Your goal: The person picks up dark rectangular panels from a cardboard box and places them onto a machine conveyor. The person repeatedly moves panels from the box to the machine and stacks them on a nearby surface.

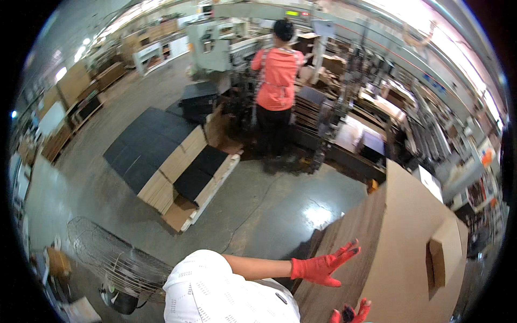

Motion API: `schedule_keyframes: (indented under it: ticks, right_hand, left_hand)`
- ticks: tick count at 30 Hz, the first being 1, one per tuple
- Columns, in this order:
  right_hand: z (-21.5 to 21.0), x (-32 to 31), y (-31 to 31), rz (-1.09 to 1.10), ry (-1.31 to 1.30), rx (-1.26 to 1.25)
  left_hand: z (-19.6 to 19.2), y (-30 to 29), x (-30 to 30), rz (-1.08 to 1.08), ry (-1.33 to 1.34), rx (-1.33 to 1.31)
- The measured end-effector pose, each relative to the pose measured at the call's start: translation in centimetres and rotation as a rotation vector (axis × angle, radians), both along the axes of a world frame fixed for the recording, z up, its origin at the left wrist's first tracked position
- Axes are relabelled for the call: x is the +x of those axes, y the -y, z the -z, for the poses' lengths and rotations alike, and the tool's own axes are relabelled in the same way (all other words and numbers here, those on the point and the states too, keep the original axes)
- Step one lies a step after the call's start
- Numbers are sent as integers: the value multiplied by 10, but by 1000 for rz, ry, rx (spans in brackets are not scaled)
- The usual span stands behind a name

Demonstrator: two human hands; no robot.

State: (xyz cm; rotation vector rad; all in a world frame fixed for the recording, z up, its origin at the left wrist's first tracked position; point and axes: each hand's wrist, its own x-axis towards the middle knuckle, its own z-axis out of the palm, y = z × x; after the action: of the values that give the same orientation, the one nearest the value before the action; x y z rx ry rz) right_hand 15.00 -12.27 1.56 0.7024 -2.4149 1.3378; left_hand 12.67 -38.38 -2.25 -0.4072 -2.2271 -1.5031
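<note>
Starting at 9 o'clock: flat black sheets [153,137] stacked on tan cardboard piles [177,167] on glossy grey concrete floor [253,204]. Wire fan guard [116,261] at 7 o'clock. Left hand [321,265], red-gloved, fingers spread wide, flat against tall brown cardboard stack [401,242] at 4 o'clock. Right hand [353,313] at 5 o'clock, mostly cropped; grip unreadable. Person in orange top [277,81] at 12 o'clock, facing machinery.

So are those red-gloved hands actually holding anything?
No. The left hand is spread open against the edge of the tall cardboard stack; the right hand, low beside it, grips nothing visible.
</note>
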Motion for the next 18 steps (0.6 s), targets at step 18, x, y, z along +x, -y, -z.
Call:
schedule_keyframes:
  ticks: [18]
  right_hand:
    - [64,-197,313,-893,39,204]
  left_hand:
    - [-6,206,35,-685,373,58]
